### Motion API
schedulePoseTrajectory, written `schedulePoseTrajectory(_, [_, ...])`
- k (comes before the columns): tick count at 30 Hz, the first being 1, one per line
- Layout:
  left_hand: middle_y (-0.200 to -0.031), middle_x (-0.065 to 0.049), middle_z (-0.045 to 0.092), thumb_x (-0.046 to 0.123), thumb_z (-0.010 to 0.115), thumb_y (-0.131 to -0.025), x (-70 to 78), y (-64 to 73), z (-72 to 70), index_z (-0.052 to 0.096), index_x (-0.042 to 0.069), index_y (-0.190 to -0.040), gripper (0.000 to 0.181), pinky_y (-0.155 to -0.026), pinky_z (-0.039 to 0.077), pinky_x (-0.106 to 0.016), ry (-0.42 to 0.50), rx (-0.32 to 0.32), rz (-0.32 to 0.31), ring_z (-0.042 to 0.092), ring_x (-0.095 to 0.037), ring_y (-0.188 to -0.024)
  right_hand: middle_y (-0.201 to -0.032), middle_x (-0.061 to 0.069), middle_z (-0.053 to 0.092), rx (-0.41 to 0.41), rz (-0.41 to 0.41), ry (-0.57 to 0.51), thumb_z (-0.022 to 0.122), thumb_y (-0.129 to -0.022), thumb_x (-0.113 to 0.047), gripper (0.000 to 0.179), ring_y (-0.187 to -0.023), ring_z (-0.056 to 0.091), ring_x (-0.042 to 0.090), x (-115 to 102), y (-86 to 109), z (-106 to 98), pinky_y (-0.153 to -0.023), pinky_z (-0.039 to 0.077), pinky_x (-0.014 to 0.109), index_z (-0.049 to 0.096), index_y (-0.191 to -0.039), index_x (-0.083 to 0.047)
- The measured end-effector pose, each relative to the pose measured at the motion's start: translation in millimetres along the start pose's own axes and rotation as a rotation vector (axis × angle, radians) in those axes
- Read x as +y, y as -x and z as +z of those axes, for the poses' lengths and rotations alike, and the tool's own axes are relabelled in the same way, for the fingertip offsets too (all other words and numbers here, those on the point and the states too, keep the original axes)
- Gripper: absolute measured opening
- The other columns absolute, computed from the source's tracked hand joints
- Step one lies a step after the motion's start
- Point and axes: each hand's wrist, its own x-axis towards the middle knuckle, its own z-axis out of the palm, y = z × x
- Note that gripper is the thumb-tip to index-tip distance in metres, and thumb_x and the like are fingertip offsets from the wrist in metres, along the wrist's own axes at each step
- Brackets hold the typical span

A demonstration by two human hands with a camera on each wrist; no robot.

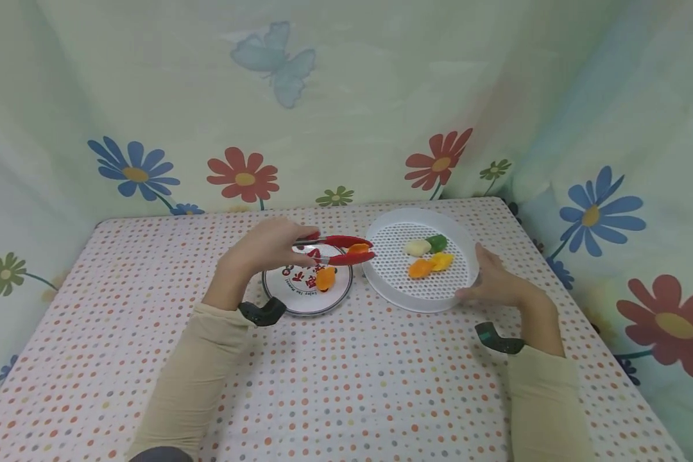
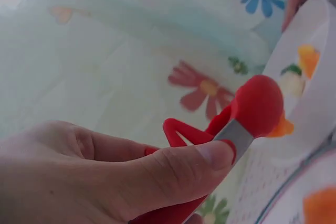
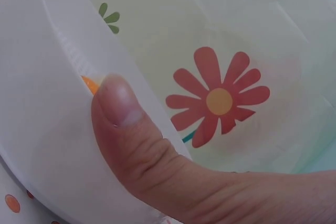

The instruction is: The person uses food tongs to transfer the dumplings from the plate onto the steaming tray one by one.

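My left hand grips a pair of tongs with red tips, thumb along the metal arm in the left wrist view. Between the tips is an orange piece, held above the gap between plate and basket. Below the tongs, a white plate with red print bears another orange piece. My right hand holds the right side of a round white basket with a perforated bottom, its thumb on the wall in the right wrist view. Inside lie an orange piece, a yellow one, a cream one and a green one.
A dotted cloth covers the table. Behind and to the sides hangs a pale curtain printed with flowers and a butterfly. Plate and basket stand side by side near the table's back edge.
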Motion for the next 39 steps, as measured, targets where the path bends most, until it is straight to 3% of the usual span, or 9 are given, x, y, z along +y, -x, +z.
schedulePoseTrajectory(5, [-0.109, 0.0, 0.07, 0.044, 0.073, -0.08, 36.3, -44.8, 0.7, 0.058, 0.017, -0.132, 0.06, -0.082, 0.049, -0.035, -0.067, -0.037, 0.093, 0.059, -0.017, -0.089, -0.152, 0.032, -0.013, 0.009, 0.01, 0.002, 0.077, -0.072, -0.051, 0.132, -0.139, -0.003, 0.053, 0.6, 3.0, -0.4, -0.105, 0.011, 0.071, -0.019, -0.147, 0.001])
schedulePoseTrajectory(10, [-0.113, -0.001, 0.068, 0.043, 0.073, -0.081, 57.1, -68.8, 9.1, 0.058, 0.017, -0.131, 0.059, -0.09, 0.049, -0.038, -0.116, -0.1, 0.103, 0.058, -0.018, -0.097, -0.154, 0.03, -0.012, 0.011, 0.008, -0.002, 0.076, -0.073, -0.051, 0.131, -0.14, -0.001, 0.053, -1.8, 4.0, 1.3, -0.106, 0.012, 0.07, -0.018, -0.148, 0.0])
schedulePoseTrajectory(19, [-0.117, -0.003, 0.066, 0.038, 0.073, -0.082, 61.6, -79.1, 21.5, 0.057, 0.015, -0.132, 0.058, -0.096, 0.047, -0.039, -0.079, -0.112, 0.061, 0.058, -0.021, -0.103, -0.153, 0.031, -0.011, 0.002, 0.01, -0.014, 0.076, -0.073, -0.053, 0.131, -0.139, 0.002, 0.054, -7.7, 5.4, -0.5, -0.106, 0.015, 0.069, -0.019, -0.148, -0.001])
schedulePoseTrajectory(24, [-0.118, -0.002, 0.066, 0.041, 0.072, -0.082, 64.7, -84.8, 26.8, 0.056, 0.016, -0.134, 0.06, -0.095, 0.047, -0.039, -0.086, -0.116, 0.069, 0.058, -0.021, -0.103, -0.153, 0.031, -0.011, -0.002, 0.027, -0.009, 0.076, -0.072, -0.054, 0.132, -0.14, 0.001, 0.053, -1.5, 5.8, -1.8, -0.107, 0.015, 0.068, -0.02, -0.148, -0.002])
schedulePoseTrajectory(31, [-0.116, -0.002, 0.067, 0.043, 0.072, -0.082, 60.3, -81.2, 34.0, 0.056, 0.017, -0.134, 0.06, -0.09, 0.049, -0.036, -0.052, -0.107, 0.054, 0.059, -0.018, -0.097, -0.153, 0.031, -0.011, -0.001, 0.027, -0.019, 0.077, -0.072, -0.05, 0.132, -0.139, 0.001, 0.054, -4.8, 4.0, -0.3, -0.107, 0.015, 0.068, -0.02, -0.148, -0.003])
schedulePoseTrajectory(39, [-0.082, 0.001, 0.065, 0.049, 0.075, -0.076, 61.4, -73.3, 31.4, 0.05, 0.017, -0.139, 0.075, -0.072, 0.049, -0.032, -0.035, -0.033, 0.056, 0.055, -0.017, -0.075, -0.153, 0.031, -0.012, 0.005, 0.051, 0.0, 0.076, -0.071, -0.055, 0.133, -0.139, 0.001, 0.054, -2.0, 5.2, -0.3, -0.107, 0.014, 0.068, -0.02, -0.148, -0.004])
